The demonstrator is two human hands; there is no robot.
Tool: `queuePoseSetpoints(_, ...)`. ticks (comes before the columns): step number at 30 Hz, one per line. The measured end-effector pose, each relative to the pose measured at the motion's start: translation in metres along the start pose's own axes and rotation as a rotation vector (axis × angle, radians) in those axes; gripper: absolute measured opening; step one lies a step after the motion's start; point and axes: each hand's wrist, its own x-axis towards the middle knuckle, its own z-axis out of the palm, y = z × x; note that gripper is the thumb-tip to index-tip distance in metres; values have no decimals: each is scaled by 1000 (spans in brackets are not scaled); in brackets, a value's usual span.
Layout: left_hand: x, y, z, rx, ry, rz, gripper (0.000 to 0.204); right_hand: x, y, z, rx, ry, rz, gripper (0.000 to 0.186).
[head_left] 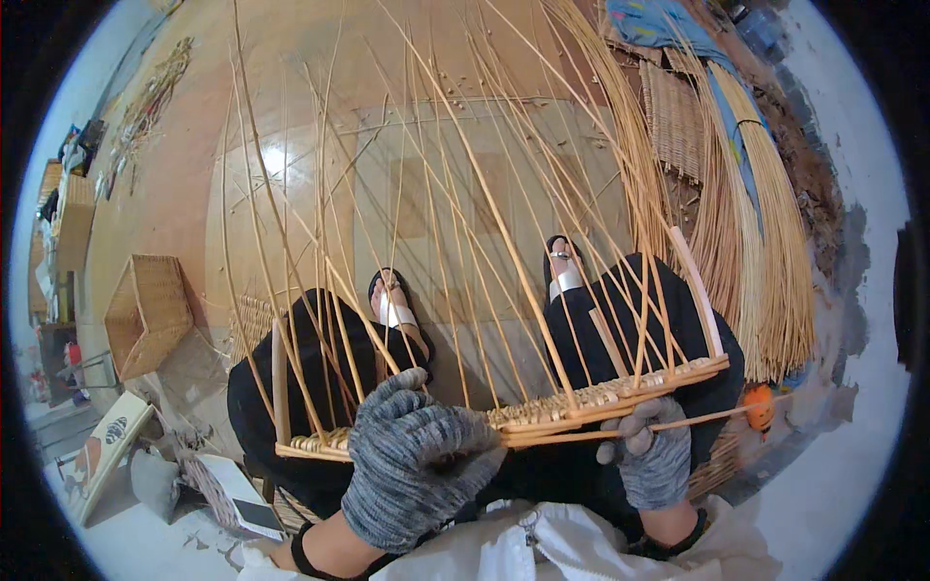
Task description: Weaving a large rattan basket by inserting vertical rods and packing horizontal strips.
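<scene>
A person sits with a half-woven wicker base (581,402) across the lap, its long axis running from 8 o'clock to 2 o'clock, the right end slightly higher. Thin cane stakes (455,194) rise from it and fan away toward 12 o'clock. The left hand (417,465), in a grey knit glove, is closed over the woven edge near its middle, fingers wrapped around the strands. The right hand (651,455), gloved alike, is curled shut around a single cane rod (717,418) that points toward 3 o'clock, just under the base.

At 9 o'clock a square woven basket (145,315) lies tipped on the wooden floor (291,97); what it holds cannot be made out. At 2 o'clock a large bundle of cane (765,261) leans beside a flat woven panel (673,116). At 7 o'clock a flat white box (232,494) with a dark patch lies beside a printed white-and-orange card (102,450).
</scene>
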Motion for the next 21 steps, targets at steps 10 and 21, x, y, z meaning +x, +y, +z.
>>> queuePoseSetpoints(10,-5,2,3,38,-22,-1,17,-11,-18,12,-289,-23,-89,26)
queuePoseSetpoints(21,-24,-16,15,178,118,220,30,6,-55,63,-1077,-1046,-489,11)
